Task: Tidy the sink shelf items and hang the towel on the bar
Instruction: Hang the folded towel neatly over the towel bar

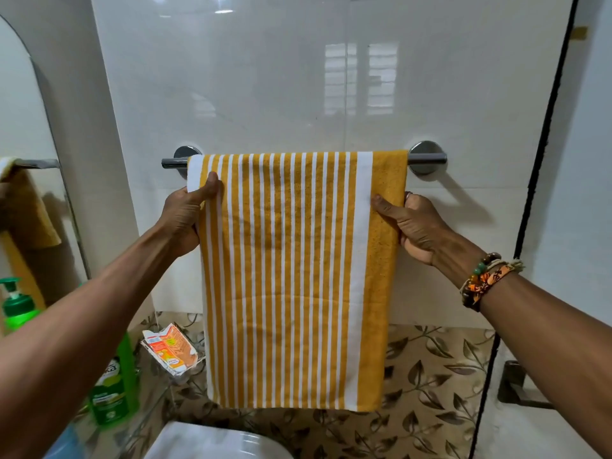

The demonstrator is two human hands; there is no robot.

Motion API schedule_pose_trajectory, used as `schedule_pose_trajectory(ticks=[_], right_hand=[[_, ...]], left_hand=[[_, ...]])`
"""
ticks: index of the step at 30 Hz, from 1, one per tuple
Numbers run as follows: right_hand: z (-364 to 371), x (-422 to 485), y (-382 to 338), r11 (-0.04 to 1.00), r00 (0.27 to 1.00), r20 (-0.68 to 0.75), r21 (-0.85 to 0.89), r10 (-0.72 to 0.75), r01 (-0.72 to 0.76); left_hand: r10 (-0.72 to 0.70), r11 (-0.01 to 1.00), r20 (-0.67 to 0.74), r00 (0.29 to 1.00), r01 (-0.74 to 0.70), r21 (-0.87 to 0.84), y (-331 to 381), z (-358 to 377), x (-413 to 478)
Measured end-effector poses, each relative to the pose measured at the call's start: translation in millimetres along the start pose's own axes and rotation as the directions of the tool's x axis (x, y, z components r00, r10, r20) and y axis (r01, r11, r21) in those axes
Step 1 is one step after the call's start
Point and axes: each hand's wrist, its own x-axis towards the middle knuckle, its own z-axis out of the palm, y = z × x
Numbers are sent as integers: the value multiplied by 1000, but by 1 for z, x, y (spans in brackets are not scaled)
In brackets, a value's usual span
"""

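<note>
A yellow and white striped towel (294,276) hangs draped over the chrome towel bar (427,159) on the white tiled wall. My left hand (188,217) pinches the towel's left edge just below the bar, thumb on the front. My right hand (414,223) grips the towel's right edge at about the same height, with beaded bracelets on the wrist. On the glass shelf (155,402) at lower left stand a green bottle (114,389) and a crumpled orange soap box (172,349).
A green pump dispenser (16,306) stands at the far left beside a mirror (29,180) that reflects the towel. The white sink rim (212,442) shows at the bottom. A leaf-patterned tile band runs behind the shelf. A black vertical line (543,160) marks the right wall edge.
</note>
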Motion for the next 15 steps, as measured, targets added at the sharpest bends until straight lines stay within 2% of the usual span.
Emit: schedule_pose_trajectory(ticks=[7, 11, 15], right_hand=[[3, -3, -9, 988, 976, -166, -73, -145, 134], [14, 1, -36, 960, 913, -299, -111, -278, 256], [18, 11, -60, 957, 853, -434, -154, -289, 246]], left_hand=[[45, 999, -57, 997, -46, -22, 11, 0, 9], [99, 995, -178, 979, -96, 24, 31, 11, 20], [129, 984, -204, 970, -99, 150, 50, 17, 29]])
